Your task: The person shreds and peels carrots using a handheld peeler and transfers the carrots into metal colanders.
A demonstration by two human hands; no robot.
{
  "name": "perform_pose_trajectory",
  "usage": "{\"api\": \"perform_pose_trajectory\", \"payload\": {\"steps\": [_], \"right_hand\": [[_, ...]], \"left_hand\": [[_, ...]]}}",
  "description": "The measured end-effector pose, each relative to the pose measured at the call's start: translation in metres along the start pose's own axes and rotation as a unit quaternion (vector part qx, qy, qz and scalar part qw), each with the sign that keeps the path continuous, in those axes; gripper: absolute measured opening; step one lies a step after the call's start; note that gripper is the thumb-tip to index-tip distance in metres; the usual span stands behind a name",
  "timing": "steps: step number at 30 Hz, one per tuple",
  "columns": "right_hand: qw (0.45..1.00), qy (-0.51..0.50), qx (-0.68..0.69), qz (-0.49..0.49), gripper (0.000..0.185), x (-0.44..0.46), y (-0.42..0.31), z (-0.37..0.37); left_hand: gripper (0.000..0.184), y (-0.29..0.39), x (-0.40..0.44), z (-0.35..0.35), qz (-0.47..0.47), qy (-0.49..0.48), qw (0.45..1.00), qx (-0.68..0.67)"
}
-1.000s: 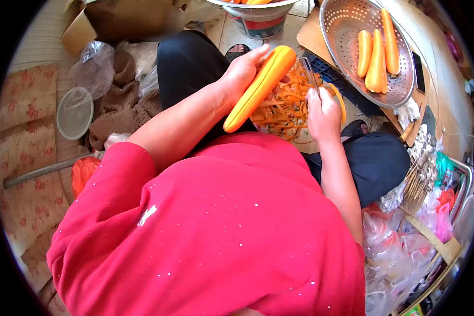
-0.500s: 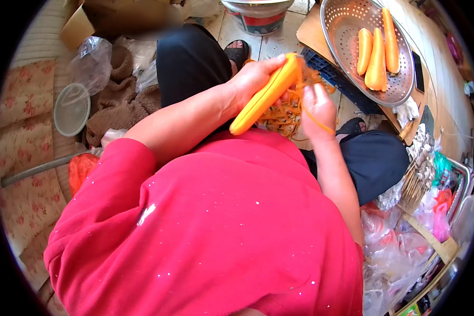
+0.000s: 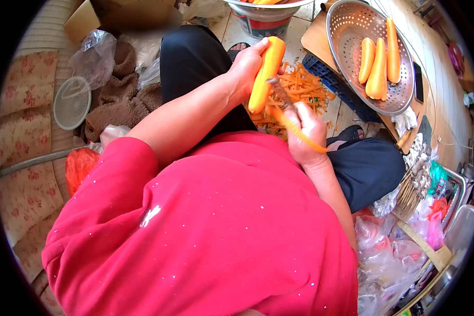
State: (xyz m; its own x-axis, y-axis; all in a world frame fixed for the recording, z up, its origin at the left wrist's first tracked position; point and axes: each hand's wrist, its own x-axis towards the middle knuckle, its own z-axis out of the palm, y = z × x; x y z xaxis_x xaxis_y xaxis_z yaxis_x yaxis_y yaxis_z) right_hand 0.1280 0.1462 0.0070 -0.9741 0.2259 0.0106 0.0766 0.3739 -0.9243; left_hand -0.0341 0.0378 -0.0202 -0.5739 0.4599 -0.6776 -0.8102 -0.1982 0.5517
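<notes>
My left hand grips an orange carrot by its upper part, the carrot tilted with its lower end toward me. In my right hand is a peeler, its head close against the carrot's side near the lower end. A long strip of peel hangs across the right fingers. Beneath both hands, a heap of carrot peelings lies on the floor between my legs. Part of the peeler's handle is hidden by the fingers.
Three carrots lie in a metal colander on a wooden board over a blue crate. Ahead stands a bucket with a carrot-filled bowl on it. Plastic bags crowd the right; brown cloth lies left.
The peeler has moved down along the carrot toward me, trailing a peel strip. The carrot is more upright in view, and my left hand has shifted slightly up. More of the peelings heap shows.
</notes>
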Motion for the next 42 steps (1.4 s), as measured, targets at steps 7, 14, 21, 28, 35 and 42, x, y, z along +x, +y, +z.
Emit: {"api": "perform_pose_trajectory", "payload": {"steps": [7, 14, 21, 28, 35, 42], "right_hand": [[0.989, -0.03, -0.106, -0.099, 0.015, 0.001, 0.015, 0.001], [0.965, 0.037, -0.154, 0.209, 0.033, 0.038, 0.107, -0.024], [0.931, 0.053, 0.216, 0.291, 0.027, 0.028, 0.063, -0.019], [0.939, 0.03, 0.213, 0.267, 0.027, 0.018, 0.058, -0.011], [0.924, 0.035, 0.266, 0.272, 0.024, 0.017, 0.059, -0.004], [0.857, 0.047, 0.447, 0.253, 0.022, 0.019, 0.05, -0.004]], "left_hand": [[0.049, -0.012, -0.005, 0.009, -0.038, 0.001, 0.999, -0.007], [0.046, -0.026, -0.035, 0.006, -0.105, -0.151, 0.976, 0.117], [0.06, -0.015, -0.041, 0.006, 0.052, -0.165, 0.965, 0.197], [0.068, -0.018, -0.046, 0.008, 0.149, -0.189, 0.94, 0.244], [0.068, -0.018, -0.043, 0.004, 0.155, -0.182, 0.941, 0.239], [0.07, -0.025, -0.035, -0.001, 0.134, -0.232, 0.94, 0.213]]}}
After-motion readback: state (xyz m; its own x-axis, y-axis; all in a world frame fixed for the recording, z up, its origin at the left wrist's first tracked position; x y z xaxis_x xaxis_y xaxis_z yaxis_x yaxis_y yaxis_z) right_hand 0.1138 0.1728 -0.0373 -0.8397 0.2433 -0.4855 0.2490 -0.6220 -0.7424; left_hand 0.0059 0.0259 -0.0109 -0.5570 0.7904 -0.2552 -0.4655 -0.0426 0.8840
